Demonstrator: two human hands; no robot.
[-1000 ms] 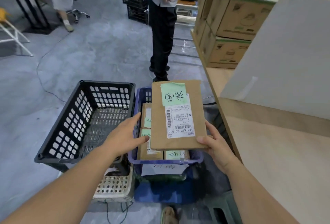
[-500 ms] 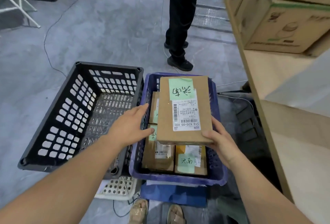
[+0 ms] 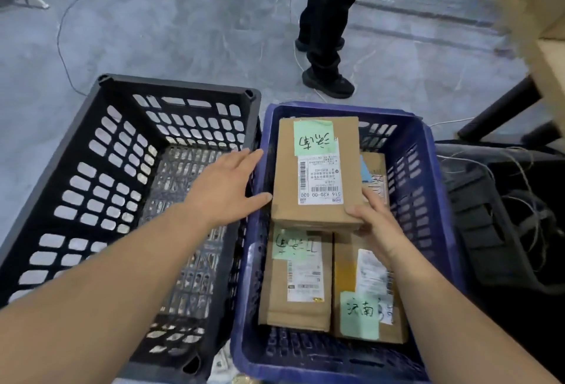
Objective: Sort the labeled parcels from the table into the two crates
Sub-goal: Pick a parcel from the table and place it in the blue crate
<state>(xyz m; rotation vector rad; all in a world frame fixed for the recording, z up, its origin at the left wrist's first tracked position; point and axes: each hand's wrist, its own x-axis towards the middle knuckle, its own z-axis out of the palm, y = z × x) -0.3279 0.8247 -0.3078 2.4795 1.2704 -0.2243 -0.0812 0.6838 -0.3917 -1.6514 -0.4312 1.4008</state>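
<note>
A flat brown parcel point(image 3: 318, 169) with a green note and a white shipping label lies low inside the blue crate point(image 3: 428, 200), over other parcels. My right hand point(image 3: 376, 221) grips its near right corner, thumb on top. My left hand point(image 3: 226, 187) is spread flat over the seam between the crates, thumb tip at the parcel's left edge. Beneath lie a parcel with a green note point(image 3: 296, 279), another with a green note at its near end point(image 3: 367, 298), and one partly hidden at the right point(image 3: 377, 175). The black crate point(image 3: 101, 151) to the left holds nothing.
A person in black trousers and shoes point(image 3: 327, 77) stands just beyond the crates. The wooden table's edge point(image 3: 553, 71) and a black leg point(image 3: 495, 111) are at the upper right. Tangled cables lie on dark gear point(image 3: 501, 200) to the right of the blue crate.
The parcel has come down from above the blue crate to lie on the parcels inside. My left hand's fingers have come off it. The camera has tilted downward.
</note>
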